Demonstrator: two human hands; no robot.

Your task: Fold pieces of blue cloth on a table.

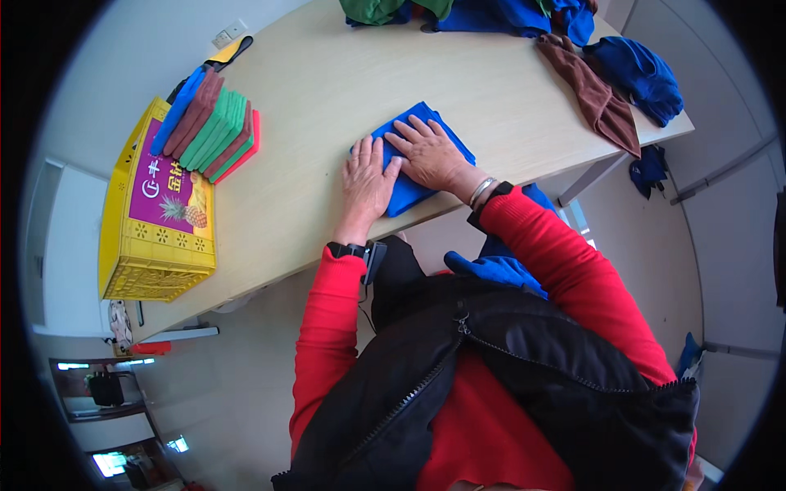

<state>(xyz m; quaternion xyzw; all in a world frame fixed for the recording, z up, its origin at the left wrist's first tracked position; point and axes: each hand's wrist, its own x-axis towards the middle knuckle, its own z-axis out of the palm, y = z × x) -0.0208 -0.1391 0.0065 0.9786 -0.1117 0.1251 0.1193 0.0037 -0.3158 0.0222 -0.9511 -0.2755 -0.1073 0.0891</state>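
Note:
A folded blue cloth [416, 121] lies on the light wooden table [327, 90] near its front edge. My left hand [366, 183] rests flat on the cloth's left part, fingers spread. My right hand [430, 153] presses flat on the cloth's middle, fingers pointing up and left. Both palms face down and neither hand grips the cloth. Red sleeves and a black vest fill the lower view.
A stack of folded cloths [213, 127], blue, brown, green and red, leans on a yellow crate [155, 213] at the left. Loose cloths lie at the far edge: green [372, 10], blue [491, 15], a brown one [598, 94], another blue [643, 74]. More blue cloth [491, 268] sits on my lap.

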